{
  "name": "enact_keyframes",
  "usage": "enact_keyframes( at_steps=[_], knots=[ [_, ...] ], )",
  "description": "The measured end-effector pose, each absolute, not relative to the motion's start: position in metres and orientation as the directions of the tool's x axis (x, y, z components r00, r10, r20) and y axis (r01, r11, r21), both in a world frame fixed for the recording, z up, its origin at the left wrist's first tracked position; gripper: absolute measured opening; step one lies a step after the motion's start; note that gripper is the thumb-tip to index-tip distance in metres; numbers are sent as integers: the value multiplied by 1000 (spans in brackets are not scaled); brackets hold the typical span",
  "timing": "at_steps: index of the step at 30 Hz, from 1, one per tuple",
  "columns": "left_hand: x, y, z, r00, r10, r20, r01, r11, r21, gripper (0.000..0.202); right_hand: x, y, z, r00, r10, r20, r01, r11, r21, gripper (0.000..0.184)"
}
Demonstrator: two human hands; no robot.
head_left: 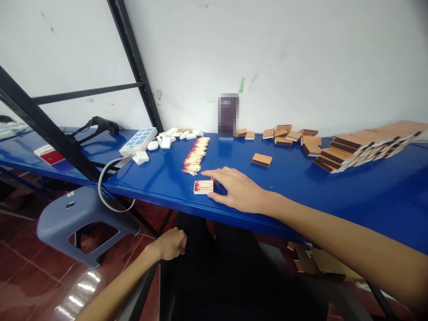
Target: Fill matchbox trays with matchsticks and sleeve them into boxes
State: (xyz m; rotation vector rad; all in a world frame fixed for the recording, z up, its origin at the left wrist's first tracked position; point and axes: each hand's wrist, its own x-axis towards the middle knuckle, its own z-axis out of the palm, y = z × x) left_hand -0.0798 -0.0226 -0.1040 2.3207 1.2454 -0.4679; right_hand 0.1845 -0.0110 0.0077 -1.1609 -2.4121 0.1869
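A small white matchbox tray (203,192) filled with red-tipped matches lies near the front edge of the blue table (230,156). My right hand (237,189) reaches in from the right, its thumb at the tray's near right corner and its fingers along the far right side. Just behind the tray is a long row of loose matches (196,155), heads to the left. Below the table edge, my left hand (172,244) rests by my leg, its fingers curled into a fist with nothing visible in it. A single brown matchbox sleeve (261,160) lies right of the matches.
White empty trays (166,142) lie at the back left beside a white box with blue labels (138,140). Several brown matchboxes (283,133) lie along the wall, with stacked ones (347,149) at right. A blurred dark object (228,114) stands at the wall. A stool (85,214) stands lower left.
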Motion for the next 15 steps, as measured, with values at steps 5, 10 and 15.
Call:
enact_keyframes(
  at_steps=[5,10,15],
  knots=[
    [-62,-69,-36,765,596,-243,618,-575,536,6,184,-11,7,-540,772,334,704,632,-323,50],
    [-36,-64,28,684,608,404,328,-750,574,8,186,-10,7,-545,760,354,689,647,-328,47],
    [-32,4,22,501,686,528,449,-727,519,9,186,-10,8,-544,759,358,690,648,-323,38]
  ],
)
